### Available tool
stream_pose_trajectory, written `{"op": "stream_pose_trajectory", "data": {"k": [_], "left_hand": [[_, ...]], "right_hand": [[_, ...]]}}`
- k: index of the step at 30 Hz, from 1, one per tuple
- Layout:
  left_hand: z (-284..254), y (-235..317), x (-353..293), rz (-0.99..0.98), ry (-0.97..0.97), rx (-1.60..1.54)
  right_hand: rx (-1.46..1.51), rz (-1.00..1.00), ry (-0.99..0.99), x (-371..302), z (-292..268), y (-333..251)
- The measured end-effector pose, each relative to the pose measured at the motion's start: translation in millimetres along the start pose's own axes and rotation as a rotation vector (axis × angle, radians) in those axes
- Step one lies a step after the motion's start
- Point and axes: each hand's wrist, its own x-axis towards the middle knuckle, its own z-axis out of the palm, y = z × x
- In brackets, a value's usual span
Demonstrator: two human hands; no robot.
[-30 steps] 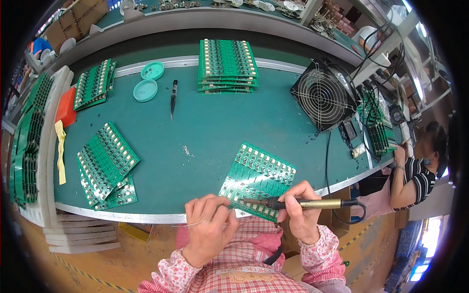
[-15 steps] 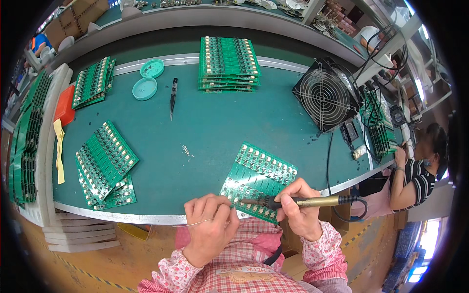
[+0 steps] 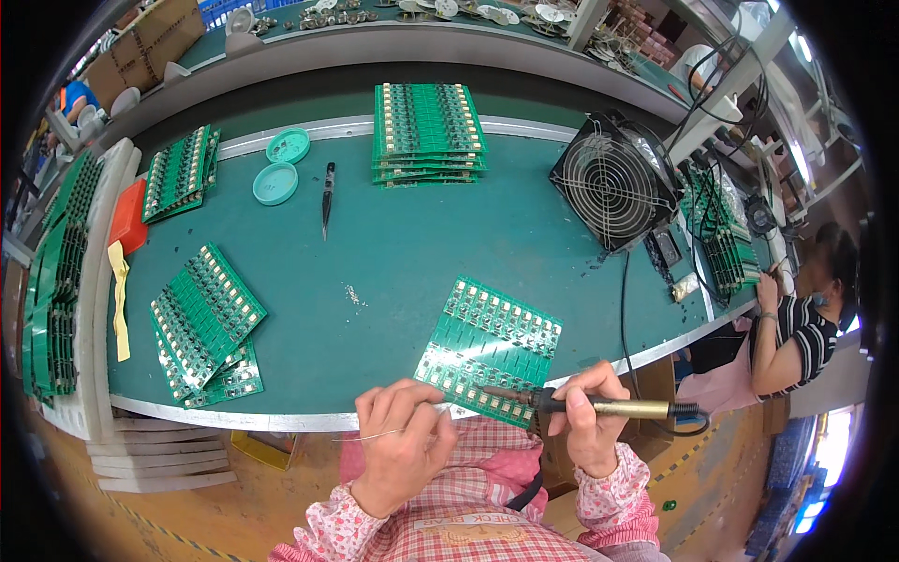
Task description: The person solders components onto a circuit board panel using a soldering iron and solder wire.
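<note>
1. The right hand is closed around one soldering iron, with the thumb and fingers clamped on its grip.
2. The iron lies nearly level; its long axis runs from right to left across the person. Its tip points to the left, toward the left hand, and the cord leaves from its right end.
3. The left hand has its fingers bent together and pinches one thin wire, which sticks out to the left of this hand.
4. One green board lies just ahead of the two hands, and between them. It is turned aslant, and its rows of white parts run from far left to near right. The tip is over its near part; if it touches, I cannot tell.
5. Well to the left of the left hand lie two loose boards, one partly upon the other.
6. Far ahead of the left hand there are two round dishes and, just beside them, one pair of tweezers, its points toward the person.
7. Straight ahead, farther than both hands, stands one stack of boards; I cannot count its layers exactly.
8. Ahead of the right hand, a little to the right, is one black fan.
</note>
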Motion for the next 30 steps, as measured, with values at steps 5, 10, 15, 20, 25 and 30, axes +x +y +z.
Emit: {"op": "stream_pose_trajectory", "data": {"k": [5, 10, 15, 20, 25, 30], "left_hand": [[4, 5, 1, 0.018, -0.015, 0.003], [6, 5, 1, 0.007, -0.019, 0.027], [8, 5, 0, 0.011, -0.010, 0.052], [9, 4, 0, 0.009, -0.007, 0.080], [9, 6, 1, 0.011, -0.009, 0.078], [10, 6, 2, 0.011, 0.001, 0.083]], "right_hand": [[-0.087, -0.169, 0.010, -18, 3, 8], [-0.160, -0.348, -0.018, -20, 8, 17], [-0.258, -0.465, -0.086, -15, 10, 19], [-0.258, -0.516, -0.114, -14, 11, 18], [-0.199, -0.556, -0.081, -16, 12, 25], [-0.303, -0.600, -0.173, -15, 8, 19]]}}
